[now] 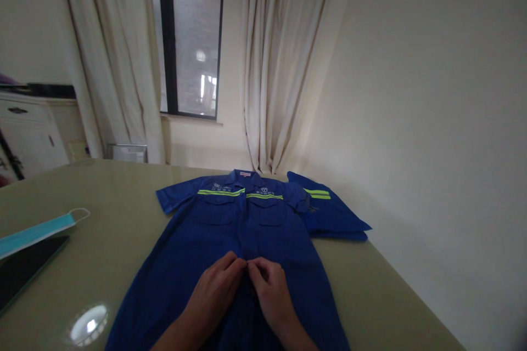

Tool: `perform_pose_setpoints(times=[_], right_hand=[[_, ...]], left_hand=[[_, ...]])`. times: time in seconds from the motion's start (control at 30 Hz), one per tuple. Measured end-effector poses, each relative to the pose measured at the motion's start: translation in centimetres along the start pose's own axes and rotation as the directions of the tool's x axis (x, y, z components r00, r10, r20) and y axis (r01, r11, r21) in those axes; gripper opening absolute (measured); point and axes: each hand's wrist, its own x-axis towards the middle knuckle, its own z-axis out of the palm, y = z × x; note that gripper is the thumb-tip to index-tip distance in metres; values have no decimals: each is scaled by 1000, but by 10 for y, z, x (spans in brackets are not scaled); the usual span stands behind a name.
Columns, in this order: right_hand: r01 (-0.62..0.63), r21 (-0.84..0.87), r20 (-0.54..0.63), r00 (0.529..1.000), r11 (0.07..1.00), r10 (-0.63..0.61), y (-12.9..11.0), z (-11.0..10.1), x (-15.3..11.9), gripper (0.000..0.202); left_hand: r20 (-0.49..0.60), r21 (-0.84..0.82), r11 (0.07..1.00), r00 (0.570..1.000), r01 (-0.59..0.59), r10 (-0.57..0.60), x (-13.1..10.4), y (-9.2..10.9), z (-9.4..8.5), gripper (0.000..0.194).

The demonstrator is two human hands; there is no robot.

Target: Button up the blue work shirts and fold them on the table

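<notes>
A blue short-sleeved work shirt (214, 236) with yellow-green stripes lies front up on the table, its collar pointing away from me. My left hand (218, 288) is closed, its fingertips pinching the shirt's front opening near the middle. Right beside it, my right hand (269, 288) is closed too, thumb and fingers pinched at the same spot on the placket. The fingertips of both hands nearly meet. Whatever small part of the placket is between them, such as a button, is hidden by the fingers.
A folded blue garment (337, 208) with yellow-green stripes lies by the wall at the right. On the left are a light-blue face mask (39, 233) and a dark flat device (28, 269). The table (119, 197) reaches to the curtains (275, 66) and window.
</notes>
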Motion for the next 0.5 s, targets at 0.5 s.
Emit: perform_pose_setpoints(times=[0.5], right_hand=[[-206, 289, 103, 978, 935, 183, 10, -3, 7, 28]], left_hand=[[34, -363, 902, 971, 232, -236, 3, 6, -8, 10]])
